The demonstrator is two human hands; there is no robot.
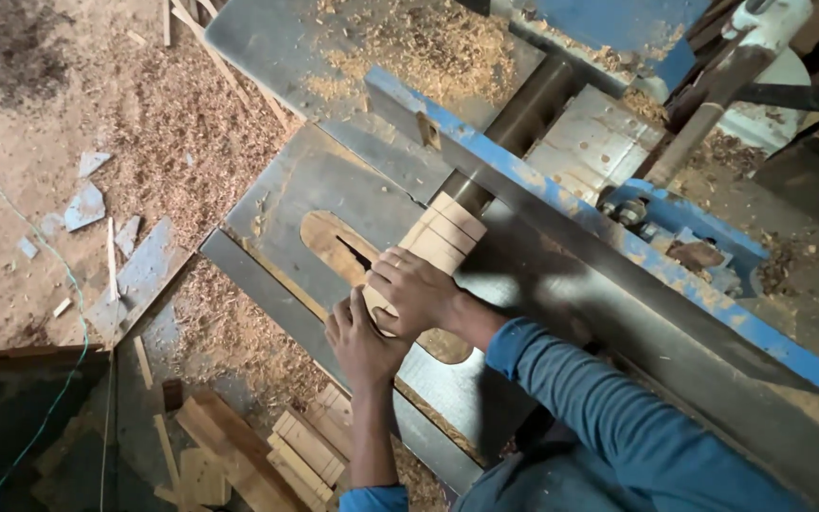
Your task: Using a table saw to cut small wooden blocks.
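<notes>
Both my hands hold a pale wooden block (443,235) on the grey metal table (334,180) of a woodworking machine. My right hand (416,289) presses down on top of the block's near end. My left hand (362,341) grips that end from the side and below. The block has several cross lines on its top and lies along the blue-edged fence (542,194), its far end by a dark cutter gap (514,128). A wooden throat insert with a narrow slot (338,248) lies just left of the block.
Sawdust covers the far table (428,52) and the dirt floor (172,133). Cut wooden pieces (300,455) are stacked on the floor below the table edge. Broken tile bits (82,207) and a green cord (68,284) lie to the left. Machine parts (675,228) sit behind the fence.
</notes>
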